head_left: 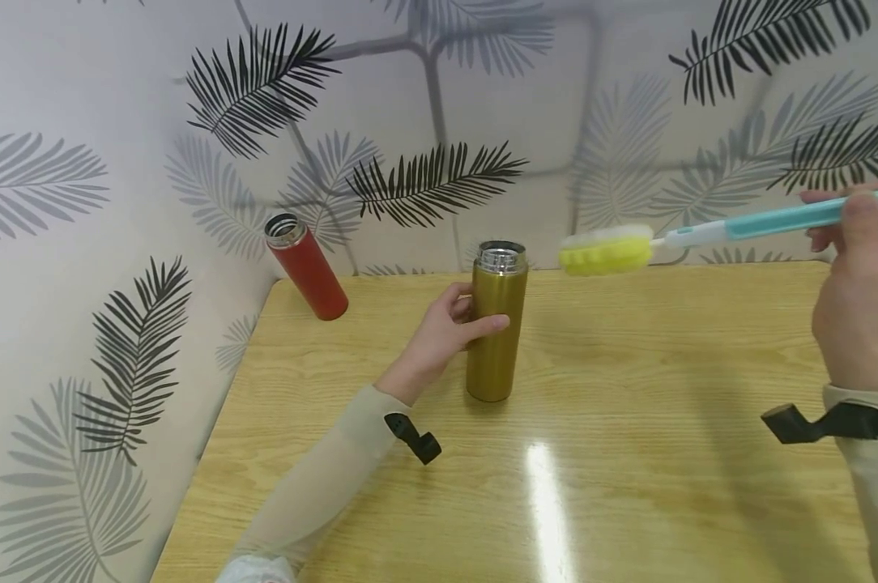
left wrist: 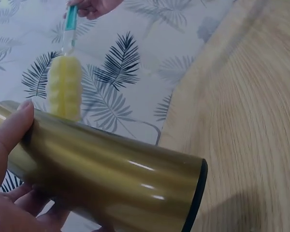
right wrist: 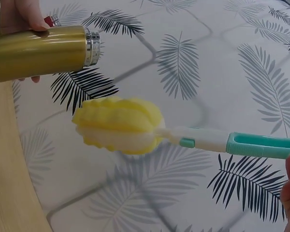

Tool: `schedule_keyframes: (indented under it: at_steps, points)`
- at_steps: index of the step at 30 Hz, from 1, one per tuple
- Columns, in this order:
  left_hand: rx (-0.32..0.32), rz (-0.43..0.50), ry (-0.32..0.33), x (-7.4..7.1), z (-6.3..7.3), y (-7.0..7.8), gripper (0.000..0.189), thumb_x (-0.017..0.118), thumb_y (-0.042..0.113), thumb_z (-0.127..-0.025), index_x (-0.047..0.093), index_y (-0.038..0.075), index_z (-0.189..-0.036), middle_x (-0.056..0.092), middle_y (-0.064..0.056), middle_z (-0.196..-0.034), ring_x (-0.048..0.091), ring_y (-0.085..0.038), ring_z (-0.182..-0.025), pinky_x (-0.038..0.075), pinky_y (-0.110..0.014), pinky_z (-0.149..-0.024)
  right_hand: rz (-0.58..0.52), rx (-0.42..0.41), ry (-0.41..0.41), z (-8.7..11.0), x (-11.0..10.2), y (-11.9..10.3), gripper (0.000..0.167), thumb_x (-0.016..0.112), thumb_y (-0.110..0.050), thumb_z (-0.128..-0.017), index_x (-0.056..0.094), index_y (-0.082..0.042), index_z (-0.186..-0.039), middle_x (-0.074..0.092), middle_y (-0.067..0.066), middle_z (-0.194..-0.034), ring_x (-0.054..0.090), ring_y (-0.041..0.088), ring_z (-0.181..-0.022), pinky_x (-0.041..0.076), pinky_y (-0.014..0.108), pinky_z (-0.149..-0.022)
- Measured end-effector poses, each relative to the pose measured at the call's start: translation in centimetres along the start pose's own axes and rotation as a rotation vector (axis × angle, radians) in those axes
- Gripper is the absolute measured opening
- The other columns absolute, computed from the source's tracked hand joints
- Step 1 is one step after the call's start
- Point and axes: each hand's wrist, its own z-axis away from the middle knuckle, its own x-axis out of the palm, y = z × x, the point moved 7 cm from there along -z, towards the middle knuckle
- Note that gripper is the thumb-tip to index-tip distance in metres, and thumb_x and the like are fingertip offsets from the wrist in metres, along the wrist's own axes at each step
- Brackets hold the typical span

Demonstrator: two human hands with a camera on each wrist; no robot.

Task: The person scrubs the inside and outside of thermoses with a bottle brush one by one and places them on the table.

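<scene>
A gold thermos bottle (head_left: 496,356) with a bare steel neck (head_left: 500,257) stands upright over the table, its mouth uncovered. My left hand (head_left: 439,332) grips its side, thumb across the front and the other fingers behind. In the left wrist view the gold body fills the lower half, with its dark base rim (left wrist: 197,193) toward the table. My right hand (head_left: 863,300) holds a bottle brush (head_left: 789,220) by its teal handle, raised at the right. The brush's yellow and white sponge head (right wrist: 121,125) points left toward the bottle, apart from its mouth in the right wrist view.
A red thermos bottle (head_left: 311,275), also uncapped, stands at the table's back left corner. The wooden table (head_left: 628,453) meets a wall (head_left: 541,105) with a leaf pattern along its back and left edges. Each wrist wears a black camera strap (head_left: 847,423).
</scene>
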Motion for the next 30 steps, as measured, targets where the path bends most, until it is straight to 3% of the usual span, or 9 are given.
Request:
schedule_keyframes:
  at_steps: [3,5,12,17,22,24,26,30]
  points:
    - [-0.026,0.072,0.019,-0.1,-0.3,-0.3,0.064,0.082,0.025,-0.092,0.049,0.017,-0.147,0.065,-0.009,-0.139,0.064,-0.026,-0.124,0.052,-0.049,-0.103,-0.172,-0.026,-0.053,0.0,-0.1,-0.1,0.018,0.052,-0.005,-0.108,0.063,0.006,-0.118,0.072,0.017,-0.112,0.064,0.02,-0.091,0.049,0.021,-0.079]
    - [-0.039,0.112,0.029,-0.2,-0.4,-0.5,0.062,0.08,0.024,-0.094,0.05,0.016,-0.147,0.065,-0.011,-0.14,0.064,-0.028,-0.124,0.051,-0.052,-0.103,-0.227,-0.022,-0.081,0.1,-0.2,0.0,0.016,0.051,-0.003,-0.108,0.061,0.005,-0.118,0.07,0.016,-0.112,0.065,0.02,-0.095,0.052,0.019,-0.079]
    - [-0.057,0.15,0.038,-0.2,-0.6,-1.1,0.057,0.076,0.025,-0.097,0.054,0.013,-0.148,0.058,-0.013,-0.142,0.059,-0.03,-0.125,0.054,-0.054,-0.098,-0.37,-0.03,-0.185,0.5,-0.7,0.3,0.014,0.054,0.004,-0.105,0.06,0.012,-0.115,0.069,0.024,-0.111,0.068,0.025,-0.084,0.058,0.024,-0.078]
    - [-0.061,0.21,0.021,0.0,-0.6,-1.3,0.055,0.072,0.022,-0.1,0.053,0.011,-0.15,0.057,-0.014,-0.14,0.059,-0.029,-0.121,0.056,-0.051,-0.091,-0.485,0.027,-0.206,1.0,-0.4,0.9,0.014,0.057,0.009,-0.102,0.057,0.018,-0.113,0.067,0.028,-0.105,0.071,0.029,-0.08,0.061,0.03,-0.077]
    - [-0.051,0.273,0.014,0.4,-0.6,-1.1,0.057,0.069,0.019,-0.102,0.046,0.012,-0.153,0.057,-0.017,-0.142,0.058,-0.029,-0.121,0.056,-0.058,-0.089,-0.471,0.094,-0.209,2.1,0.1,1.3,0.015,0.058,0.009,-0.101,0.057,0.015,-0.114,0.068,0.027,-0.105,0.073,0.031,-0.082,0.062,0.032,-0.079]
    - [-0.043,0.296,0.004,0.6,-0.6,-1.0,0.056,0.067,0.019,-0.103,0.045,0.012,-0.153,0.058,-0.017,-0.142,0.059,-0.028,-0.12,0.055,-0.06,-0.09,-0.488,0.105,-0.229,2.4,0.3,1.4,0.012,0.056,0.011,-0.101,0.056,0.016,-0.113,0.069,0.028,-0.105,0.073,0.031,-0.082,0.062,0.032,-0.078]
    - [-0.033,0.309,-0.004,0.7,-0.7,-0.9,0.053,0.066,0.019,-0.104,0.045,0.011,-0.152,0.058,-0.017,-0.14,0.059,-0.027,-0.119,0.055,-0.059,-0.091,-0.583,0.128,-0.261,2.6,0.7,1.5,0.011,0.053,0.017,-0.1,0.052,0.02,-0.11,0.069,0.03,-0.103,0.073,0.034,-0.082,0.062,0.036,-0.077]
    - [-0.033,0.328,-0.014,0.9,-0.7,-0.8,0.052,0.063,0.021,-0.106,0.045,0.009,-0.153,0.06,-0.017,-0.136,0.06,-0.026,-0.116,0.055,-0.058,-0.092,-0.674,0.131,-0.343,2.9,1.2,1.7,0.011,0.047,0.025,-0.097,0.049,0.027,-0.107,0.07,0.034,-0.102,0.075,0.038,-0.082,0.063,0.043,-0.077]
